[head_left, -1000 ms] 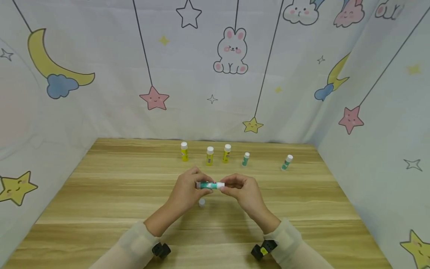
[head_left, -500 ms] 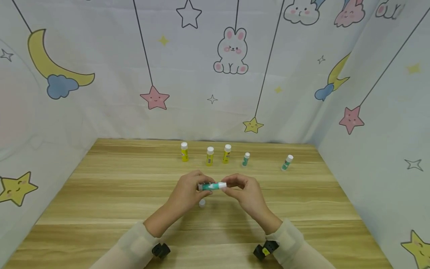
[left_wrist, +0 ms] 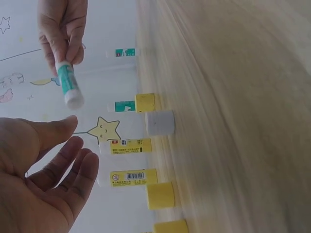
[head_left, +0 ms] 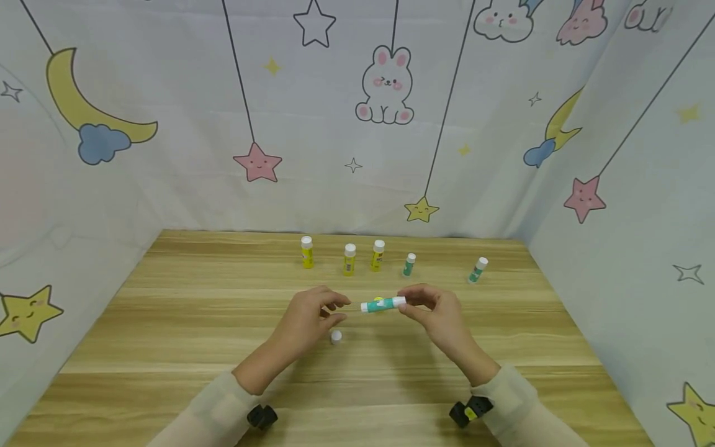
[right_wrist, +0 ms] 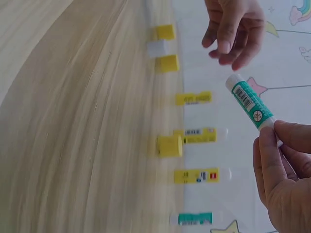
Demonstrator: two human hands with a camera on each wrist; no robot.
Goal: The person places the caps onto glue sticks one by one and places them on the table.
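A green glue stick with white ends (head_left: 382, 304) hangs nearly level above the table. My right hand (head_left: 444, 320) pinches it by its right-hand white end between thumb and fingers. My left hand (head_left: 310, 320), just left of the stick's free end, is apart from it and holds nothing, fingers loosely bent. In the left wrist view a gap shows between the left fingertips and the stick. Below the left hand a white cap (head_left: 336, 336) stands on the table. One yellow cap (right_wrist: 169, 146) stands beneath the stick, mostly covered by it in the head view.
Along the table's back stand yellow glue sticks (head_left: 349, 261) with white caps, then a green glue stick (head_left: 409, 266) and another green glue stick (head_left: 477, 270) further right. More yellow caps (left_wrist: 161, 195) appear in the wrist views. A printed curtain (head_left: 313, 198) borders the wooden table (head_left: 167, 347).
The left hand has let go of the green glue stick. My right hand has moved right, carrying the stick with it, and a yellow cap now shows behind it.
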